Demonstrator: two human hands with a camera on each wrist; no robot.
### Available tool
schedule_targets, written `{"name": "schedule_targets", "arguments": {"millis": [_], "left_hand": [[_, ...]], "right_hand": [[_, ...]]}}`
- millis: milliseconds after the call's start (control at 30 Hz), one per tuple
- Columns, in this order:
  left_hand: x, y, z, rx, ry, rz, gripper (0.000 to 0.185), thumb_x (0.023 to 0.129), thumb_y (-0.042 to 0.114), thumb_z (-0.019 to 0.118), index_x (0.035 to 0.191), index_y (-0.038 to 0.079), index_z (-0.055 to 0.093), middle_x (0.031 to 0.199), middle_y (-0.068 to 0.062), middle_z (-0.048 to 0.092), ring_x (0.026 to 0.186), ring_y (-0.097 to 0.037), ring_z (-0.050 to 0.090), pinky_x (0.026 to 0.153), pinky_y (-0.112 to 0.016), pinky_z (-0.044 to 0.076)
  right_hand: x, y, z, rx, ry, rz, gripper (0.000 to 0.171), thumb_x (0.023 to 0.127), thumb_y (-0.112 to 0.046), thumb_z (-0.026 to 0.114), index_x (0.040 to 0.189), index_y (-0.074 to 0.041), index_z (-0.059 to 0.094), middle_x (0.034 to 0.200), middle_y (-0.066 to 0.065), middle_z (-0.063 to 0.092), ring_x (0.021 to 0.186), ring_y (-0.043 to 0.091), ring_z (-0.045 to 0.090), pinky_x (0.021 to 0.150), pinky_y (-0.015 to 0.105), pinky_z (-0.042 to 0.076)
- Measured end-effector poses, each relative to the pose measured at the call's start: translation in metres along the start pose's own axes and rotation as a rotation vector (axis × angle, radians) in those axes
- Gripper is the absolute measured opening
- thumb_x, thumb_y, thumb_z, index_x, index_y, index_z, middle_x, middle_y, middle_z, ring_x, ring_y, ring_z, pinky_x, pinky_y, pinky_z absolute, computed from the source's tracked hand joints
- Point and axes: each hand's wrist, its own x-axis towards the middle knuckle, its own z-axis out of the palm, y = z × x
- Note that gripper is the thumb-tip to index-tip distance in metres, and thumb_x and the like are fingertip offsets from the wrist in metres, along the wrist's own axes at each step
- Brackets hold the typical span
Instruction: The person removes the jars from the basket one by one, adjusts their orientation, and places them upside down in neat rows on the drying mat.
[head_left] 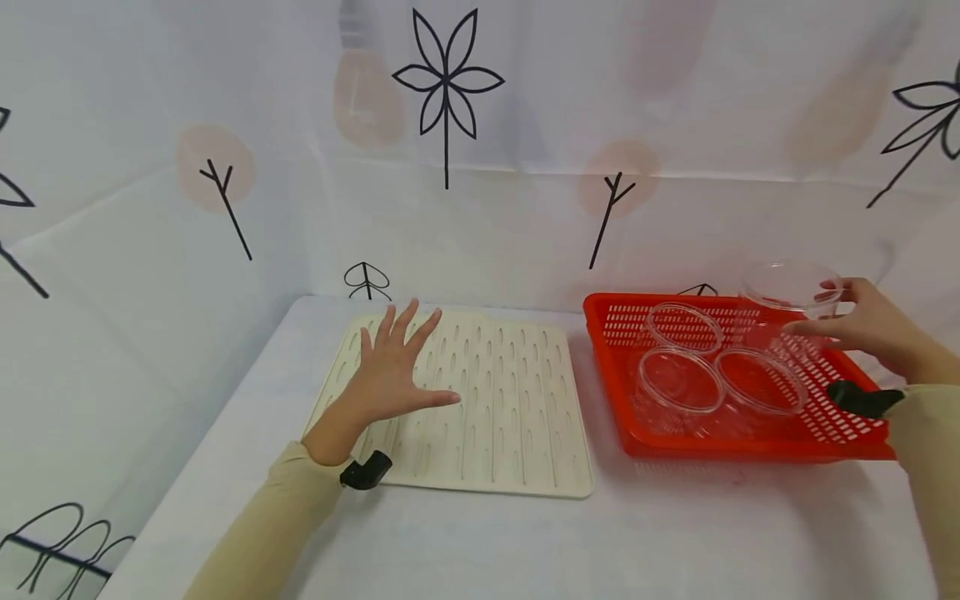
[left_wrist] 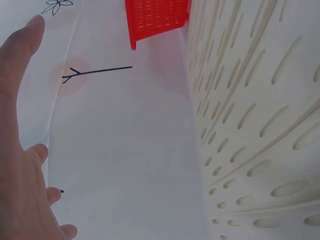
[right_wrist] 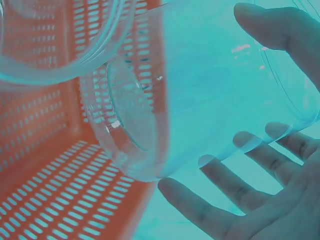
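A clear jar (head_left: 791, 292) is held by its side in my right hand (head_left: 888, 329), above the back right part of a red slotted basket (head_left: 720, 450). In the right wrist view, the thumb lies on one side of the jar (right_wrist: 200, 90) and the fingers are along the other. Three more clear jars stand in the basket: one at the back (head_left: 684, 327), one at front left (head_left: 681, 381) and one at front right (head_left: 761, 382). Over a cream mat (head_left: 495, 417) with rows of oval marks, my left hand (head_left: 390, 375) is spread wide, holding nothing.
Mat and basket sit side by side on a white-covered table (head_left: 480, 542), the basket to the right. A pale cloth (head_left: 525, 233) with plant drawings hangs behind and at the left. Dark wrist bands (head_left: 366, 471) show at both sleeves.
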Motion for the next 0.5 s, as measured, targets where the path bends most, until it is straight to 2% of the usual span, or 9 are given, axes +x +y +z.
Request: {"name": "schedule_targets", "arguments": {"millis": [367, 500], "left_hand": [[0.011, 0.015, 0.002, -0.024, 0.007, 0.018, 0.107, 0.067, 0.072, 0.063, 0.15, 0.031, 0.009, 0.156, -0.003, -0.001, 0.139, -0.03, -0.01, 0.099, -0.069, 0.001], [0.014, 0.019, 0.003, -0.022, 0.008, 0.025, 0.109, 0.066, 0.072, 0.064, 0.15, 0.032, 0.008, 0.156, -0.003, -0.001, 0.139, -0.03, -0.01, 0.099, -0.069, 0.002]], "right_hand": [[-0.008, -0.022, -0.008, -0.016, 0.089, -0.045, 0.107, 0.079, -0.041, 0.071, 0.142, 0.008, 0.001, 0.132, 0.037, 0.019, 0.104, 0.053, 0.03, 0.064, 0.057, 0.05], [-0.012, -0.031, -0.01, -0.024, 0.116, -0.065, 0.104, 0.08, -0.038, 0.072, 0.142, 0.007, 0.001, 0.135, 0.036, 0.018, 0.107, 0.054, 0.028, 0.069, 0.064, 0.045]]}}
